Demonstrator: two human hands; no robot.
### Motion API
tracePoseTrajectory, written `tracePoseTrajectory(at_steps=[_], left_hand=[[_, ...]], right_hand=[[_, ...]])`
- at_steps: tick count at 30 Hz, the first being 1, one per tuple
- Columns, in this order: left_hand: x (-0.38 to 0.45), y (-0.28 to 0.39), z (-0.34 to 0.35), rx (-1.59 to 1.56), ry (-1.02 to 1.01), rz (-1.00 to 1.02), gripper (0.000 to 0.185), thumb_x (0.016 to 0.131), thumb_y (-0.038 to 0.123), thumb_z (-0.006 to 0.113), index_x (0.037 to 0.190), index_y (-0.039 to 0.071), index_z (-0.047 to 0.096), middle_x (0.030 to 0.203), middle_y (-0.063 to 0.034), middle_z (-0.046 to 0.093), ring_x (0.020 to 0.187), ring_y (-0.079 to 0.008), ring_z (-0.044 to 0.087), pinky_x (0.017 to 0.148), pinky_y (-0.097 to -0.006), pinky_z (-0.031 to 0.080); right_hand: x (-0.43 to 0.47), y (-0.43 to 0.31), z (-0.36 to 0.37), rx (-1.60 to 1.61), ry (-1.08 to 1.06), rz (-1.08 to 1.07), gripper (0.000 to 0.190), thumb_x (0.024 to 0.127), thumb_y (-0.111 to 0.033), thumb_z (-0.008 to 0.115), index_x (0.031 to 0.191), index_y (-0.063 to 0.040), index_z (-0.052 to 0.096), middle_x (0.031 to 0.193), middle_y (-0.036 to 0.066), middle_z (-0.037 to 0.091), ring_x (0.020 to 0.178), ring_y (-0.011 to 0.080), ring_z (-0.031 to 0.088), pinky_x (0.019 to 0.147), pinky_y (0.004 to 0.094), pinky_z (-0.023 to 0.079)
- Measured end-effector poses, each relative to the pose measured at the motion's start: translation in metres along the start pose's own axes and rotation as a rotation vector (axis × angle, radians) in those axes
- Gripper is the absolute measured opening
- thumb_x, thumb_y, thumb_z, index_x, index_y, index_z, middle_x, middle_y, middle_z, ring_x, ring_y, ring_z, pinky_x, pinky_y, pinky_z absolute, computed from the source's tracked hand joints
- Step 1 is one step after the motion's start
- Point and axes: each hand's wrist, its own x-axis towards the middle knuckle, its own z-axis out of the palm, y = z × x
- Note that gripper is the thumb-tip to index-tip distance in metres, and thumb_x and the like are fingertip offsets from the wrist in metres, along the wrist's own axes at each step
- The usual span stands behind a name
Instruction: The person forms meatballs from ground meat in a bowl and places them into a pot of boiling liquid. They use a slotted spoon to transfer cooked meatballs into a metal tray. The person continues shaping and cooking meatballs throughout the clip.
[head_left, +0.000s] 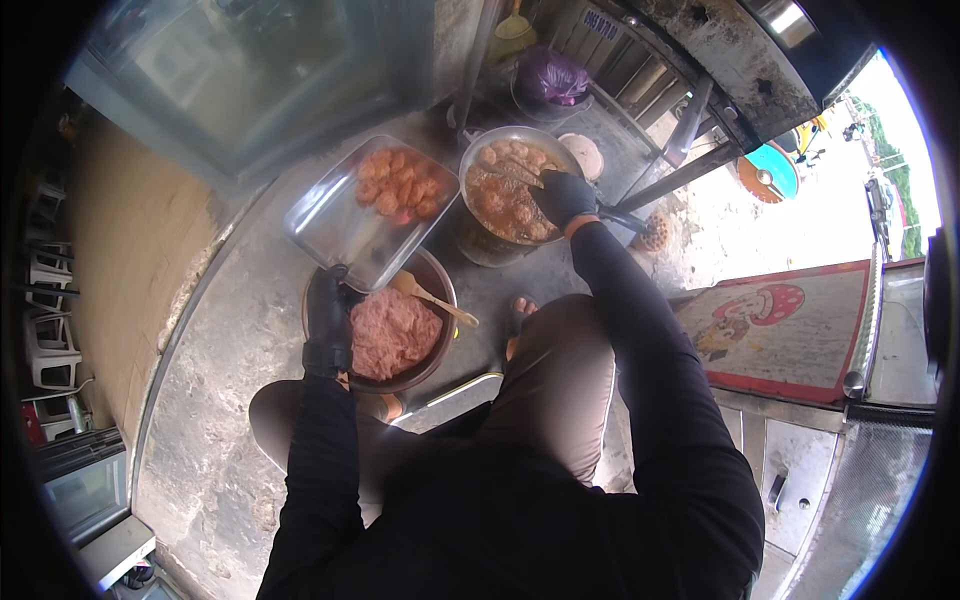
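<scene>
My left hand (328, 319), in a black glove, grips the near corner of a metal tray (322, 225) that holds browned meat patties (397, 180) at its far end. The tray's near edge overhangs a large bowl (448, 289) of raw minced meat (394, 330), where a wooden spoon (439, 300) lies across the rim. My right hand (566, 199), also gloved in black, holds tongs (517, 171) over a frying pan (469, 150). Patties (491, 201) sit in bubbling oil in that pan, which stands on a round stove (491, 251). The fingertips of my right hand are partly hidden.
A pot with a purple plastic bag (551, 75) stands beyond the pan, near a pale round block (582, 156). A perforated round briquette (652, 231) lies by the pan's handle. A glass-sided cabinet (247, 90) borders the far left; a cart with a painted panel (784, 330) stands right.
</scene>
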Motion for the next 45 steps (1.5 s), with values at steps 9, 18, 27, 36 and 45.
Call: tracePoseTrajectory(at_steps=[9,18,27,36,45], left_hand=[[-0.001,0.002,0.001,-0.02,-0.002,0.003,0.016,0.095,0.019,0.06,0.106,0.009,0.066,0.088,-0.0009,0.066,0.075,-0.0114,0.063,0.068,-0.0271,0.051],[-0.004,0.006,0.006,-0.063,-0.02,0.011,0.015,0.096,0.019,0.06,0.106,0.009,0.066,0.085,0.0002,0.064,0.075,-0.0103,0.062,0.07,-0.0264,0.05],[-0.006,0.007,0.006,-0.034,-0.017,0.003,0.014,0.096,0.019,0.06,0.104,0.008,0.065,0.085,0.0004,0.064,0.075,-0.0098,0.06,0.069,-0.026,0.049],[-0.008,0.012,0.011,-0.06,0.013,0.0,0.014,0.095,0.018,0.061,0.103,0.008,0.065,0.087,-0.0004,0.064,0.077,-0.0107,0.061,0.07,-0.0268,0.05],[-0.009,0.013,0.012,-0.049,0.002,-0.02,0.014,0.095,0.017,0.061,0.104,0.008,0.065,0.089,-0.0007,0.065,0.077,-0.0112,0.063,0.072,-0.026,0.051]], right_hand=[[0.025,0.028,0.034,0.182,-0.27,-0.114,0.04,0.093,-0.044,0.061,0.106,-0.01,0.076,0.102,0.016,0.075,0.095,0.037,0.072,0.084,0.0485,0.055],[-0.011,0.056,0.017,0.241,-0.111,0.116,0.043,0.093,-0.049,0.061,0.107,-0.011,0.075,0.101,0.018,0.074,0.095,0.0389,0.071,0.084,0.0496,0.055],[-0.014,0.014,0.005,0.086,-0.099,-0.027,0.038,0.09,-0.048,0.064,0.104,-0.015,0.074,0.098,0.015,0.075,0.092,0.0368,0.072,0.081,0.0487,0.056],[-0.064,0.024,-0.022,-0.03,-0.111,-0.16,0.033,0.09,-0.044,0.066,0.1,-0.013,0.072,0.092,0.013,0.074,0.083,0.0346,0.072,0.073,0.0493,0.056],[-0.034,0.076,0.055,0.333,-0.326,-0.298,0.038,0.097,-0.041,0.06,0.104,-0.007,0.076,0.09,0.018,0.074,0.086,0.0361,0.072,0.078,0.0453,0.056]])
